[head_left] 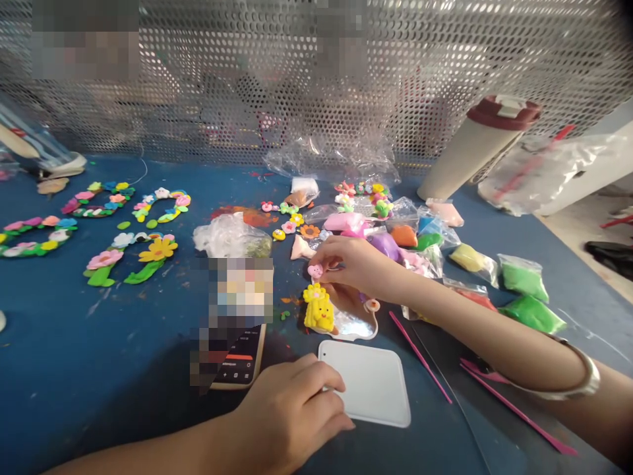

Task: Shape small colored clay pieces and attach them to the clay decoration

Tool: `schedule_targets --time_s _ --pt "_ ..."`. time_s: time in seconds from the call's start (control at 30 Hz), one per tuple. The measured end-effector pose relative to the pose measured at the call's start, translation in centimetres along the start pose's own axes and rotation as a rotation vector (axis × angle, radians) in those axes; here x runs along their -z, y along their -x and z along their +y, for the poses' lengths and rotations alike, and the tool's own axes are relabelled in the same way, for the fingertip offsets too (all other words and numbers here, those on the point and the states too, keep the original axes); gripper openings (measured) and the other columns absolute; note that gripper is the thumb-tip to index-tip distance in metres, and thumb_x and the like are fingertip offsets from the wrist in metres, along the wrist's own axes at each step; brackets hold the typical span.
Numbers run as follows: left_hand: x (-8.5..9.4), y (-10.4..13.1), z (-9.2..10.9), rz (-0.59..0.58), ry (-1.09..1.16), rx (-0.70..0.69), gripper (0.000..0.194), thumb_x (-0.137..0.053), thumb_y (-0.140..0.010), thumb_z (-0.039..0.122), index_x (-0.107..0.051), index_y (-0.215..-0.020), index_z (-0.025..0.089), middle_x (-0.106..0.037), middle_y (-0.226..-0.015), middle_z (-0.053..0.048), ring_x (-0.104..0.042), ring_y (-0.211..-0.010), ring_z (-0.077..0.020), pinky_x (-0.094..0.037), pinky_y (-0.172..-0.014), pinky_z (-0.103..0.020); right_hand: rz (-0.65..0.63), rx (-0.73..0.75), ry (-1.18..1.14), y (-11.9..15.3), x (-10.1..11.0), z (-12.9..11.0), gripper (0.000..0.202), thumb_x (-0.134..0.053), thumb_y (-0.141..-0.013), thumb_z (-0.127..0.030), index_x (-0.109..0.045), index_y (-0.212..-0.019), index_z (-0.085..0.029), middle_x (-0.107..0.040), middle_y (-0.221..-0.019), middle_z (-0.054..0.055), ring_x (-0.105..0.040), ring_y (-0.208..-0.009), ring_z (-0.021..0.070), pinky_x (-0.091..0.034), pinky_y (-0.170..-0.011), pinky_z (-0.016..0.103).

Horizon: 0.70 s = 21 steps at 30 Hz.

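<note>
My right hand reaches over a small mirror with a pale, shaped frame. Its thumb and fingertips are pinched on a small pink clay figure at the mirror's upper left edge. A yellow clay figure with a smiling face and a yellow clay flower sit on the mirror's left side. Low in the view, my left hand lies with loosely bent fingers, apart, over the left edge of a white board. Nothing is visible in its grasp.
Clay-decorated flower rings lie left. A phone is beside my left hand. Bags of coloured clay spread right, with pink tools nearer. A tumbler stands before the perforated metal screen.
</note>
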<state>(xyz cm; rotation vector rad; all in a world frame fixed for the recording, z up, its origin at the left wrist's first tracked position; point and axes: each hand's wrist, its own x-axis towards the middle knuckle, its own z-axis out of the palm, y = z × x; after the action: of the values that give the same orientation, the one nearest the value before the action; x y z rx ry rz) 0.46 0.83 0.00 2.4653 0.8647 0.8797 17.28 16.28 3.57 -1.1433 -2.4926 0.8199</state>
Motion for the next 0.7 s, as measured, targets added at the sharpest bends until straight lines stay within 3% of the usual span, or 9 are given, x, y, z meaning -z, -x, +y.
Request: schedule_targets --time_s 0.7 --pt "0.09 -0.36 -0.05 0.001 0.018 0.033 0.027 -0.047 -0.097 0.025 -0.066 -0.079 0.015 -0.068 -0.085 -0.003 -0.063 -0.072 -0.0127 -0.053 -0.067 -0.025 -0.056 0.013 0.030 0.12 0.07 -0.17 0.016 -0.061 -0.076 -0.006 -0.071 -0.086 -0.015 -0.069 -0.089 0.006 -0.062 -0.082 0.0178 -0.047 -0.073 0.028"
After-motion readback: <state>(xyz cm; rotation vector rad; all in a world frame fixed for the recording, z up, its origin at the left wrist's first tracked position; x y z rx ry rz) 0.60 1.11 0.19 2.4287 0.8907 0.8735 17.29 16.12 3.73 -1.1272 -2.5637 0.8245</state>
